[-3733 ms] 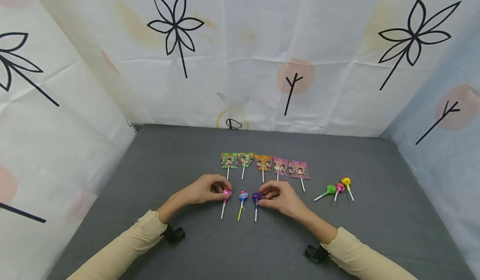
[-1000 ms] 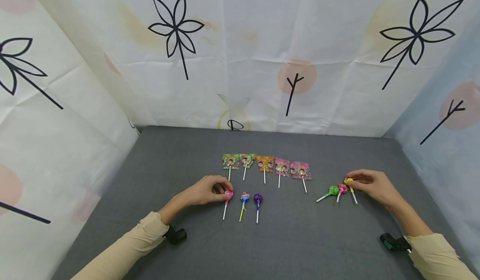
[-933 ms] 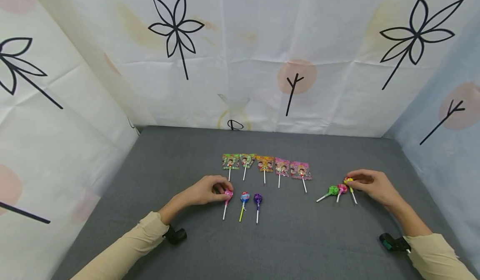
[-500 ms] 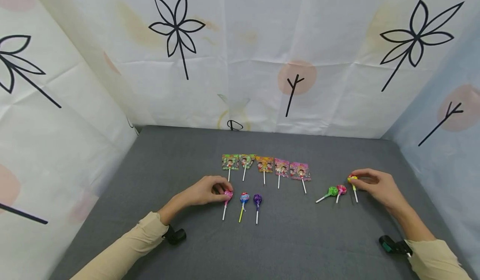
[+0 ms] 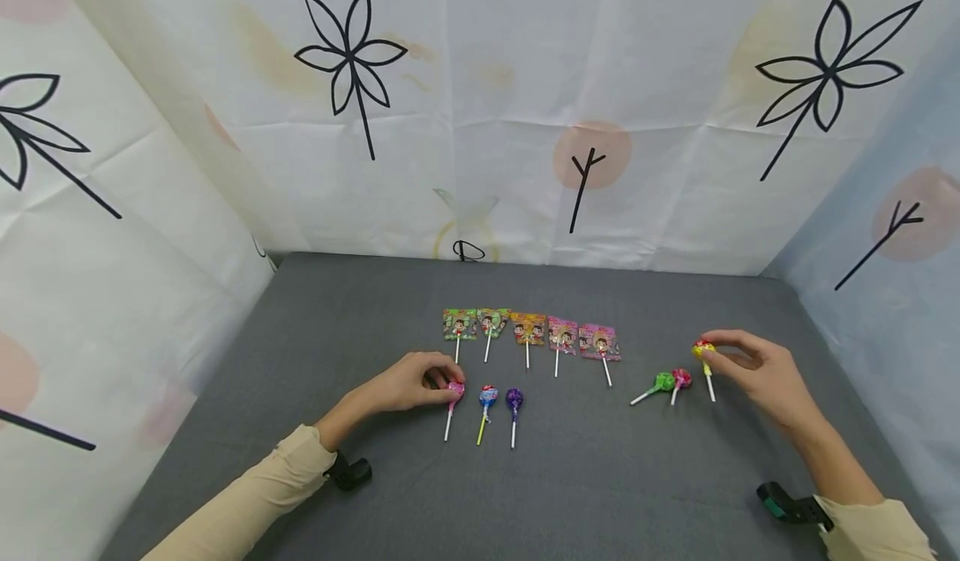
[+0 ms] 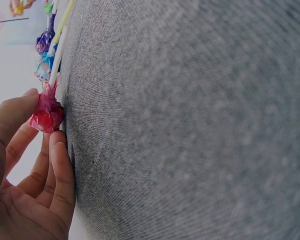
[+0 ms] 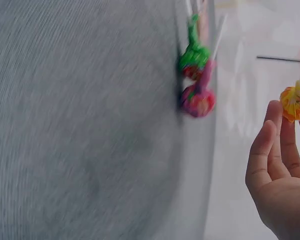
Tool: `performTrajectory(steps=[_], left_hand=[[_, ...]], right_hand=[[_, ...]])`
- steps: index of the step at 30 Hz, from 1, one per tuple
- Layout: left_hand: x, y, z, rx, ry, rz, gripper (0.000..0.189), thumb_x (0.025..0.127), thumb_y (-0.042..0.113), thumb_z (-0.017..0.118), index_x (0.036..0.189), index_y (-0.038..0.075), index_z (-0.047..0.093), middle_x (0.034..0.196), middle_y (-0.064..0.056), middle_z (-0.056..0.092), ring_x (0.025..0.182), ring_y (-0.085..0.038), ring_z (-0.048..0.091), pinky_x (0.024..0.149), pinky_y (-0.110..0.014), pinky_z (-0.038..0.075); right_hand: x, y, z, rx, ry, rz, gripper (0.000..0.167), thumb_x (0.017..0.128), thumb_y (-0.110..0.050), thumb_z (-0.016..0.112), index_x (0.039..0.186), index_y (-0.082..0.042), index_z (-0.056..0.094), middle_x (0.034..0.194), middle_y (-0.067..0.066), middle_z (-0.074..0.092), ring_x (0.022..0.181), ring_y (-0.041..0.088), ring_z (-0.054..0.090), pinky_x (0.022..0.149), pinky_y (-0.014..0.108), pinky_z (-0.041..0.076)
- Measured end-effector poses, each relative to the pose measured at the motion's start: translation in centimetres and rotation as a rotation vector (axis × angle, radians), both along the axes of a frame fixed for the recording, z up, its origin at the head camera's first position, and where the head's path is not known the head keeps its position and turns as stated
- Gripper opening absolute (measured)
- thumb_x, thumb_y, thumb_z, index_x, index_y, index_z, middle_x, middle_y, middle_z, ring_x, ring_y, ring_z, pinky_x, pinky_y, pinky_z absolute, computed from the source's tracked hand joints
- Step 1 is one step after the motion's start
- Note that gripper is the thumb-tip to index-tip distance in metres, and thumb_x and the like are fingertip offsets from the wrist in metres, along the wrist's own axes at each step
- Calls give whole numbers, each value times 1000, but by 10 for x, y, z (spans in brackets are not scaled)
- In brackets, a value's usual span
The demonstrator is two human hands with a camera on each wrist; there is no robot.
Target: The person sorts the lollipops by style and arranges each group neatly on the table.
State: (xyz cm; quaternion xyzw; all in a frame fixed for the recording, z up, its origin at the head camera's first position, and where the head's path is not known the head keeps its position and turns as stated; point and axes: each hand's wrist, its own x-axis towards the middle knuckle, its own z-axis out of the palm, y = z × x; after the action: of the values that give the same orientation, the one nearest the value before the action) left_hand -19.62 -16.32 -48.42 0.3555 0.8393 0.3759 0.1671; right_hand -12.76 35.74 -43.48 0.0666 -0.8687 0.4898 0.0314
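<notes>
On the left of a short row, a pink lollipop [image 5: 455, 389] has its wrapped head between the thumb and fingers of my left hand [image 5: 415, 379]; the left wrist view shows this pink lollipop [image 6: 48, 112] pinched close against the cloth. Beside it lie a blue lollipop [image 5: 487, 396] with a yellow stick and a purple lollipop [image 5: 513, 400]. At the right, my right hand [image 5: 767, 376] pinches a yellow lollipop [image 5: 703, 350] by its head, stick hanging down. The right wrist view has the yellow lollipop [image 7: 293, 104] raised off the table, apart from the green lollipop [image 7: 194, 59] and red-pink lollipop [image 7: 198, 102].
Behind the row, several flat packets with sticks lie side by side, from a green packet [image 5: 459, 324] to a pink packet [image 5: 599, 342]. A grey cloth [image 5: 570, 494] covers the table. White printed curtains [image 5: 510, 61] stand around its back and sides.
My right hand left the purple lollipop, went right to the cluster, took hold of the yellow lollipop and lifted it away from the other two. My left hand stays on the pink lollipop.
</notes>
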Motion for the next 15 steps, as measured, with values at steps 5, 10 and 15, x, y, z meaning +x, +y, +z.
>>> performTrajectory(steps=[5, 10, 15], left_hand=[[0, 0, 0, 2, 0, 0, 18, 96, 19, 75, 113, 15, 72, 102, 10, 66, 89, -9, 62, 76, -29, 52], [0, 0, 0, 1, 0, 2, 18, 96, 19, 75, 114, 14, 72, 101, 10, 65, 88, -10, 62, 76, -29, 52], [1, 1, 1, -1, 0, 1, 18, 96, 19, 75, 114, 13, 72, 101, 10, 66, 88, -10, 62, 76, -29, 52]], right_hand=[[3, -14, 9, -100, 48, 63, 29, 103, -6, 62, 130, 4, 62, 119, -4, 68, 102, 9, 69, 81, 21, 52], [4, -27, 11, -183, 51, 103, 29, 101, 1, 63, 128, 8, 62, 123, 3, 66, 100, 15, 71, 82, 22, 52], [5, -40, 11, -235, 34, 146, 28, 97, 4, 66, 124, 10, 61, 117, 4, 67, 93, 18, 72, 81, 25, 54]])
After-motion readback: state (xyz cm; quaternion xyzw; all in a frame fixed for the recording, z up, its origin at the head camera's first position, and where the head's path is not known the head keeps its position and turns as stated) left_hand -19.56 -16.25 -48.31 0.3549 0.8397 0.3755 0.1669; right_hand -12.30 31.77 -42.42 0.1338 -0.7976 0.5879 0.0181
